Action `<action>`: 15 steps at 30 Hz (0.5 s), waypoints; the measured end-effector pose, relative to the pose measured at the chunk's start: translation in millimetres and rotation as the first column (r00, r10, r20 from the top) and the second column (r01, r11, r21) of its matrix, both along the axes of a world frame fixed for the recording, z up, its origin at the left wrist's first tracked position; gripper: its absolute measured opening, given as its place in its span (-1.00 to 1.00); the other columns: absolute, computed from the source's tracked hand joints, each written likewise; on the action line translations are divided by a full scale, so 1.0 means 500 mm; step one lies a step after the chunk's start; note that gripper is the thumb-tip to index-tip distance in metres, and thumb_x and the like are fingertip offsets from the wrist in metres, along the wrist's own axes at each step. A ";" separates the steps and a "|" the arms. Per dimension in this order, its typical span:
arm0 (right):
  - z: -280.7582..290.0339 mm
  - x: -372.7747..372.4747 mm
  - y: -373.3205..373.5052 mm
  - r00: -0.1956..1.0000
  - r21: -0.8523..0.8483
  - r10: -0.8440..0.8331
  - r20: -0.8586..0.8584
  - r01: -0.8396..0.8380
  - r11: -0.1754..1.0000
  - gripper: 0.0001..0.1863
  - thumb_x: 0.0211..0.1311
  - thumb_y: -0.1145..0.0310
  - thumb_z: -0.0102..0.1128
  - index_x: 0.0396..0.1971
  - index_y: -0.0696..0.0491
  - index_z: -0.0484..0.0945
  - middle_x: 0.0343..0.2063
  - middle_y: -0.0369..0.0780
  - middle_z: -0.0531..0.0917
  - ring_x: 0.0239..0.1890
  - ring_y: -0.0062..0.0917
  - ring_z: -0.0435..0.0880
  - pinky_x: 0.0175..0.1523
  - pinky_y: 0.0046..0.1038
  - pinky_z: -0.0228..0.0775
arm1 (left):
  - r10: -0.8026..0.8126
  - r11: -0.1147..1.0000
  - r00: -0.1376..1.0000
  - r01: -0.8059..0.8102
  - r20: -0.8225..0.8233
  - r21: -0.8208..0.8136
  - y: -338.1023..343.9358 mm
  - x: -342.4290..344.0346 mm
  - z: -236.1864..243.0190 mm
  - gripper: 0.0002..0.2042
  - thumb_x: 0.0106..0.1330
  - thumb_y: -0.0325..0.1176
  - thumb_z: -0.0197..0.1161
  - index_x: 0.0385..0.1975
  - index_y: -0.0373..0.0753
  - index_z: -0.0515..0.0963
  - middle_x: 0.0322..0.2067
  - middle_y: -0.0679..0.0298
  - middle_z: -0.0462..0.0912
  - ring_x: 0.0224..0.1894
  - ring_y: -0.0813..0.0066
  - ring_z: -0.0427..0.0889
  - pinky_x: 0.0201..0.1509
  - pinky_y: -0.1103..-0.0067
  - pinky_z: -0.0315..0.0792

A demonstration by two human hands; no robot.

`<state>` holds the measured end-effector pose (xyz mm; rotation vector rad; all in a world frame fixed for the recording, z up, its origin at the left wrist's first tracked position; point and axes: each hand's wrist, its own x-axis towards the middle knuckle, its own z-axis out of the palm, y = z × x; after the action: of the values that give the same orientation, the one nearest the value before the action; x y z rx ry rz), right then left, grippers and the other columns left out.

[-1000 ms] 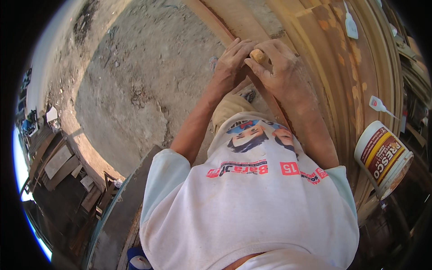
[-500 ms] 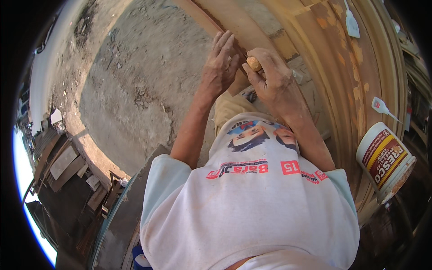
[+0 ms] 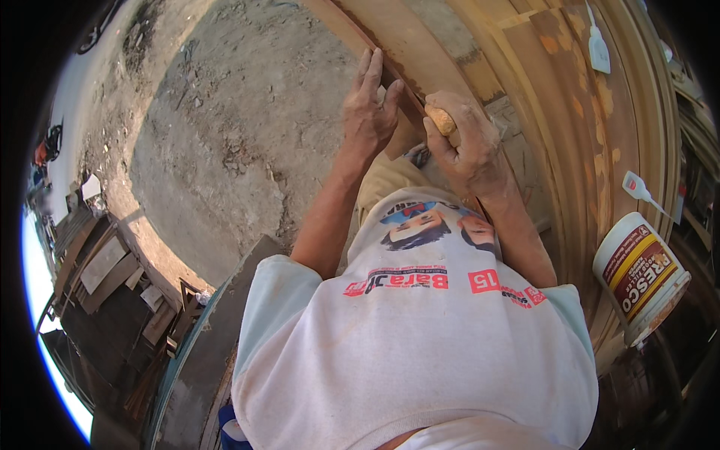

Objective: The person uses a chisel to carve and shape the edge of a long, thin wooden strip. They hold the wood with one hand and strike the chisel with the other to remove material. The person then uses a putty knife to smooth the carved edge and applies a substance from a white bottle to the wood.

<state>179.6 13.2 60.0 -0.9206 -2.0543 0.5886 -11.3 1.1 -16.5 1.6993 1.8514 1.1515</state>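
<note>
My left hand [image 3: 366,116] rests against the reddish edge of a long wooden board [image 3: 405,45]. Its fingers point up along that edge, with the thumb spread away. A rounded, putty-like tan lump [image 3: 439,121] sits in my right hand [image 3: 472,146], between thumb and curled fingers. That hand is to the right of the left one, beside the nearer end of the same board. What its lower fingers touch is hidden behind the hand.
More long boards [image 3: 551,97] with orange patches curve down the right side. Two white plastic spatula-like pieces [image 3: 598,51] lie on them. A white bucket [image 3: 637,247] with a maroon and yellow label stands at right. Scrap wood [image 3: 105,266] is piled left, past the dirt ground [image 3: 217,135].
My right hand has moved slightly right and toward me with the lump, widening the gap between the hands. The left thumb is spread further from its fingers.
</note>
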 end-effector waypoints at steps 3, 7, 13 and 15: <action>-0.028 0.030 -0.022 0.998 -0.004 0.009 -0.067 -0.009 1.000 -0.61 0.28 0.51 0.43 0.08 0.15 0.56 -0.02 -0.06 0.75 -0.12 -0.14 0.81 -0.06 -0.25 0.68 | 0.013 0.999 1.000 -0.012 0.012 -0.032 0.004 0.003 0.010 -0.42 0.51 -0.28 0.37 0.47 -0.34 0.43 0.42 -0.17 0.48 0.34 -0.03 0.64 0.34 0.29 0.60; -0.026 0.049 -0.043 0.997 -0.018 0.029 -0.076 -0.031 0.999 -0.62 0.29 0.54 0.41 0.08 0.18 0.56 -0.01 -0.01 0.74 -0.06 -0.10 0.80 -0.02 -0.24 0.68 | 0.020 1.000 1.000 -0.020 0.024 -0.004 0.007 0.000 0.000 -0.41 0.51 -0.26 0.37 0.46 -0.36 0.42 0.41 -0.18 0.49 0.34 -0.02 0.64 0.33 0.30 0.60; -0.016 0.043 -0.060 1.000 -0.002 -0.001 -0.015 0.001 1.000 -0.59 0.31 0.54 0.42 0.12 0.20 0.53 0.02 0.00 0.73 -0.03 -0.10 0.80 0.01 -0.23 0.69 | 0.030 0.999 0.999 -0.030 0.023 -0.030 0.004 0.009 0.004 -0.43 0.52 -0.29 0.35 0.46 -0.38 0.43 0.41 -0.20 0.49 0.37 -0.03 0.61 0.35 0.30 0.58; -0.006 0.032 -0.052 0.999 -0.001 -0.028 -0.019 0.028 1.000 -0.60 0.32 0.53 0.42 0.10 0.20 0.53 0.00 -0.01 0.73 -0.05 -0.11 0.80 0.00 -0.24 0.68 | 0.024 1.000 1.000 -0.024 -0.017 -0.011 0.007 0.009 0.004 -0.43 0.53 -0.30 0.34 0.46 -0.38 0.42 0.41 -0.20 0.49 0.37 -0.03 0.61 0.37 0.30 0.57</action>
<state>195.5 -12.6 57.0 -0.9393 -2.0213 0.5812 -6.7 4.5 -14.4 1.6896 1.8898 1.1377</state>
